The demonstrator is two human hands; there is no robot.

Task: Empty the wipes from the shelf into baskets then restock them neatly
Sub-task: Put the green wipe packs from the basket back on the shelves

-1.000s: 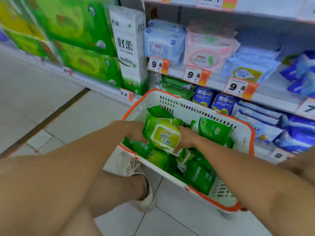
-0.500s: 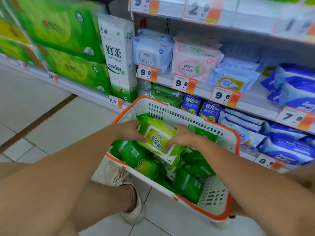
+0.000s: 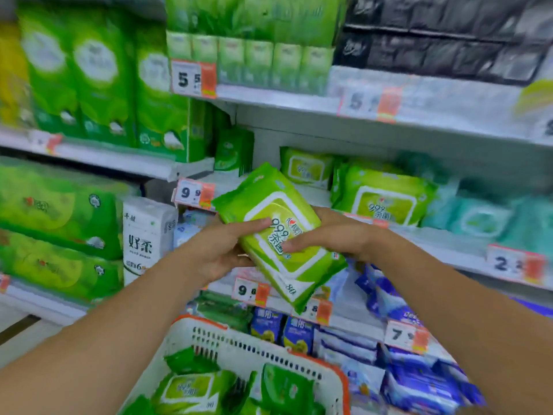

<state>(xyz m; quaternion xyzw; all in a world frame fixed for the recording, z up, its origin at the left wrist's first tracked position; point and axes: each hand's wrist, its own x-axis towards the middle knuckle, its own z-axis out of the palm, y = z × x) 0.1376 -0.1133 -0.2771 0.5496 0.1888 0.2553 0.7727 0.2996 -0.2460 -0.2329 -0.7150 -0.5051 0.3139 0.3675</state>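
Note:
I hold a green wipes pack (image 3: 266, 205) with a white-bordered label in mid-air, tilted, in front of the middle shelf. My left hand (image 3: 221, 250) grips its left edge, thumb on the label. My right hand (image 3: 335, 235) grips its right side, fingers curled over the front. On the shelf (image 3: 449, 244) behind, two matching green packs (image 3: 386, 196) lie side by side. Below, the white basket with an orange rim (image 3: 269, 351) holds several more green packs (image 3: 191, 390).
Pale teal packs (image 3: 481, 217) lie right of the green ones on the same shelf. Blue packs (image 3: 419, 381) fill the lower shelves. A white tissue bundle (image 3: 143, 235) and large green tissue bundles (image 3: 54, 205) stand at the left. Price tags line the shelf edges.
Both hands have lifted the green pack out of the basket and up to the level of the middle shelf. The view has tilted upward with them.

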